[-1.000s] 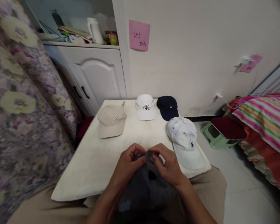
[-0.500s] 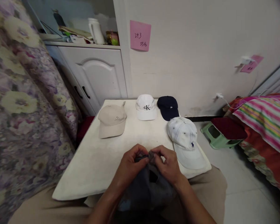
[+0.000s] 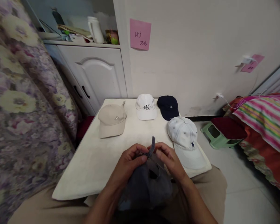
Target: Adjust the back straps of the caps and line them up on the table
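A dark grey baseball cap [image 3: 147, 185] is over my lap at the table's near edge, with the opening at its back facing up. My left hand [image 3: 132, 160] pinches the cap at the strap fastening. The loose end of the strap [image 3: 152, 144] sticks up between my hands. My right hand [image 3: 169, 158] has its fingers curled at the other side of the strap, by the cap's back edge; its fingertips are partly hidden. Beyond my right hand a pale washed cap [image 3: 183, 133] with a dark blue emblem lies on the table.
On the cream-covered table [image 3: 93, 168] sit a beige cap [image 3: 112, 119], a white cap [image 3: 146, 107] with black letters and a navy cap [image 3: 168, 107]. A floral curtain [image 3: 21, 102] hangs at left. To the right stands a green stool [image 3: 214, 140] beside a bed.
The strap's loose end now stands up between my hands, where before it was pinched down. My right fingers have shifted slightly up and loosened from their tight pinch.
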Tool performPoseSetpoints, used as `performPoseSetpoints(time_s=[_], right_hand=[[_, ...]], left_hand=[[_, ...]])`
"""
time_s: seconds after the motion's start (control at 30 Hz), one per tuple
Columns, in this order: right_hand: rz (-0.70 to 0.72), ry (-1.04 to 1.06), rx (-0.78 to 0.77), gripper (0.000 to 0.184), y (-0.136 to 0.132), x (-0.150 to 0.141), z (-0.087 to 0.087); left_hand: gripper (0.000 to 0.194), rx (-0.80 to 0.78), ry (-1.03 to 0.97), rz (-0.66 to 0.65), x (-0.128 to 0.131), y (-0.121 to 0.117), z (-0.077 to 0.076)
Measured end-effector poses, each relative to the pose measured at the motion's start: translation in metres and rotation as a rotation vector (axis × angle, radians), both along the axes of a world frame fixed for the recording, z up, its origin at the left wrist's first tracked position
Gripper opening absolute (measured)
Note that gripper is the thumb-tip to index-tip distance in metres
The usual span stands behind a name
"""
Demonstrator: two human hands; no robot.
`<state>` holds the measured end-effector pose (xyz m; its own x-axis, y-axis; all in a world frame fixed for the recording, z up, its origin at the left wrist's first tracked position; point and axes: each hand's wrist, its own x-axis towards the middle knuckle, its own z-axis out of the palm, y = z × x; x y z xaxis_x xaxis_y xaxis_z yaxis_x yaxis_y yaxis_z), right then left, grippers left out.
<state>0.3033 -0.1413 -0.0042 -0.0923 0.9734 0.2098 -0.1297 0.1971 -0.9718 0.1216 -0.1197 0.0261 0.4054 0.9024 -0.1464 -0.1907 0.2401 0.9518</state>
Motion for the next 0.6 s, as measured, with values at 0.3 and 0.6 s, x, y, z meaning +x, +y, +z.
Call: performPoseSetpoints(time_s=[0.3,0.6], right_hand=[[0.082,0.159,-0.23,0.026,0.0012,-0.0064,-0.0066],[0.011,0.134,-0.234,0.025,0.0007,-0.0079,-0.0033]], left_hand=[[0.01,0.166,0.166,-0.091,-0.0037,-0.0003,0.0017],[0.013,0.455,0.488,-0.054,0.0016,-0.007,0.0082]])
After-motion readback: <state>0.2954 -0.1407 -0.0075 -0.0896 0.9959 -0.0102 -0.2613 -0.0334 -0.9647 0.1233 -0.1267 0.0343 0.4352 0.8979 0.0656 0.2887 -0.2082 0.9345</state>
